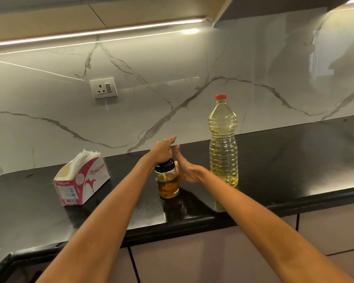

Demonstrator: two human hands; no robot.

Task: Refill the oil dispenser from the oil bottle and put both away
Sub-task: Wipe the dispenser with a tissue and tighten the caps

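Observation:
The oil dispenser (168,181), a small clear jar with a black top and amber oil in its lower half, stands upright on the black counter (284,160). My left hand (163,150) rests on its black top, gripping it from above with the forefinger stretched out. My right hand (185,167) presses against the dispenser's right side, fingers straight and pointing up. To the right stands the tall oil bottle (223,144), clear ribbed plastic with a red cap on, filled with pale yellow oil. Neither hand touches it.
A red and white tissue box (82,180) sits on the counter to the left. A marble backsplash with a wall socket (103,87) rises behind. Cabinet fronts (325,231) run below the counter's front edge.

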